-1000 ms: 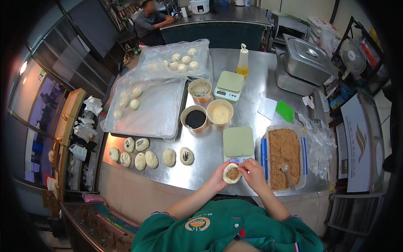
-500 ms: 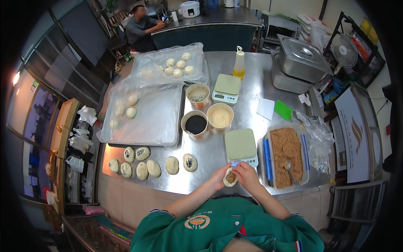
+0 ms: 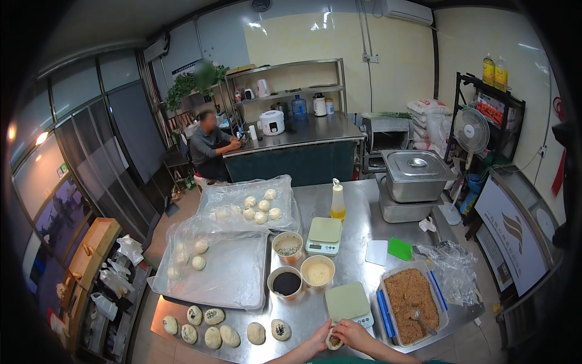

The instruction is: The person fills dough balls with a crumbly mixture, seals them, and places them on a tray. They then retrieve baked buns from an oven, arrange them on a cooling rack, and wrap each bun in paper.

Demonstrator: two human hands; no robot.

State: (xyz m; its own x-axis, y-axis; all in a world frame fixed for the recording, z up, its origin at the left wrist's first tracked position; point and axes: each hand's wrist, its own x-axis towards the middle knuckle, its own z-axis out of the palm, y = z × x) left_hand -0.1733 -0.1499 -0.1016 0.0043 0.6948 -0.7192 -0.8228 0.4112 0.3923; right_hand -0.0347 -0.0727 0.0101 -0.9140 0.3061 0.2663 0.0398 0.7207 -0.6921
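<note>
A small round of dough with brown crumbly filling [image 3: 334, 343] showing in its open middle sits between my two hands at the table's front edge. My left hand [image 3: 319, 338] cups it from the left, fingers closed round its side. From the right, my right hand [image 3: 350, 333] pinches its rim with bent fingers. Just beyond my hands stands a pale green kitchen scale [image 3: 347, 301]. To the right, a clear plastic box [image 3: 393, 335] holds brown crumbly filling [image 3: 412, 294] with a spoon [image 3: 422, 321] in it. Several shaped dough pieces [image 3: 229, 335], some with black specks, lie to the left.
Three tubs, with black filling [image 3: 286, 283], pale powder [image 3: 317, 272] and a speckled filling [image 3: 287, 245], stand mid-table. Beyond them are a second scale [image 3: 324, 233] and an oil bottle [image 3: 337, 203]. Plastic-covered trays [image 3: 236, 285] sit left. A person [image 3: 211, 145] sits at the back counter.
The head view has tilted up, so the table and my hands appear lower and more of the back wall shows. The dough's edges look gathered further round the filling.
</note>
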